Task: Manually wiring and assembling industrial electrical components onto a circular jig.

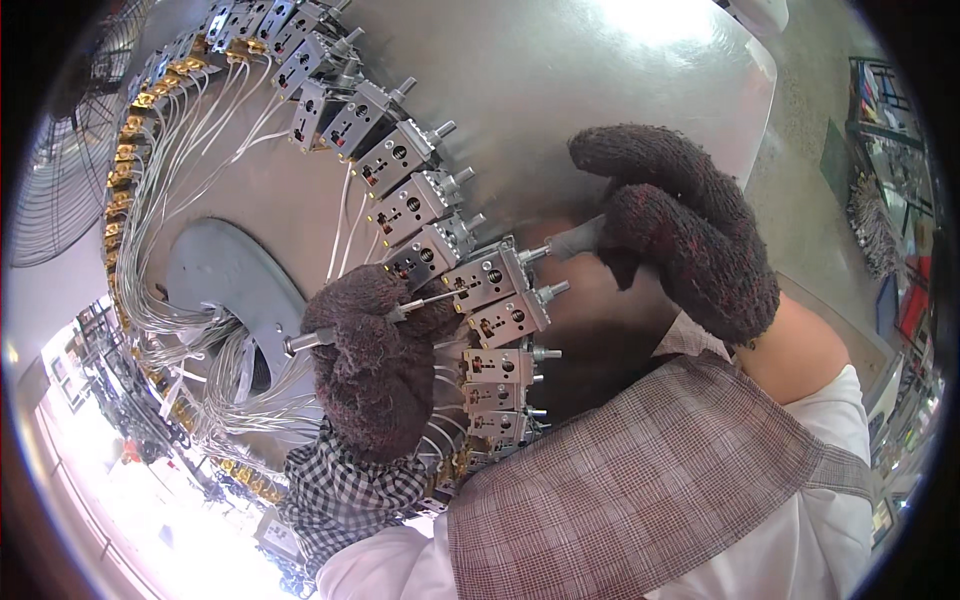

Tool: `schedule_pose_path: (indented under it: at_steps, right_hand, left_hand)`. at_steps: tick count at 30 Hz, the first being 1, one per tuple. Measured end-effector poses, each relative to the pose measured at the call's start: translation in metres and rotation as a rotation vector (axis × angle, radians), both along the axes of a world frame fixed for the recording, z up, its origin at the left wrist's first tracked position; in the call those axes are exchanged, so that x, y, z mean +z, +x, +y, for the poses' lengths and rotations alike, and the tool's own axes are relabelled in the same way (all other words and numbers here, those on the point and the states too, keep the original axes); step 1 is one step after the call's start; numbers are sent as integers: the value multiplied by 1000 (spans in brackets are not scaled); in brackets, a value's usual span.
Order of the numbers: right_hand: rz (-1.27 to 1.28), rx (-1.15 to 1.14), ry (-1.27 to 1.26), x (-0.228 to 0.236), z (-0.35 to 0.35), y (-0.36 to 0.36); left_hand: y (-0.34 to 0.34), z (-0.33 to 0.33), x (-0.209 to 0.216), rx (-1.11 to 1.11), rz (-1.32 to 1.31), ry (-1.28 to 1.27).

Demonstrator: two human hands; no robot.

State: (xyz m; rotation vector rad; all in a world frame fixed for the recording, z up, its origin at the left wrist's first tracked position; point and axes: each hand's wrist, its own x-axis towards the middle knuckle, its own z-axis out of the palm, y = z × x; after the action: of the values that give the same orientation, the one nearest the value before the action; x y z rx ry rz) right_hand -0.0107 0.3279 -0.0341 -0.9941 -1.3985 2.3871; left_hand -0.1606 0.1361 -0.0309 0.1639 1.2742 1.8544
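My left hand [372, 365], in a dark knitted glove, is closed around a slim screwdriver [432, 299]. Its thin metal shaft reaches the face of a silver metal switch box [488, 277]; whether the tip sits in a hole or only touches is too small to tell. On the other side, my gloved right hand [690, 225] grips a grey tapered piece [575, 241] that meets the threaded shaft of this same box. Part of that piece is hidden by the glove. Another box [505, 319] stands just below, close beside it.
More metal boxes [395, 158] curve in a row around a ring, with white wires [160, 270] running to a grey hub [225, 262]. Brass fittings [118, 200] line the far left. A fan [60, 190] stands beyond them. A shiny metal table [520, 90] lies behind.
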Motion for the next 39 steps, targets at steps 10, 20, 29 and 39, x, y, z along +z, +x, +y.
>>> schedule_pose_path:
  at_steps: [10,20,29,39]
  right_hand:
    - [89,73,207,-6,7,23]
    - [150,78,126,-8,-5,24]
    - [149,134,403,-9,-3,23]
    - [205,122,77,-13,0,24]
  left_hand:
    - [-3,-11,5,-201,55,61]
    - [18,-5,19,-91,-251,-14]
    - [21,-6,12,1,-385,69]
    - [14,-5,10,-136,-291,30]
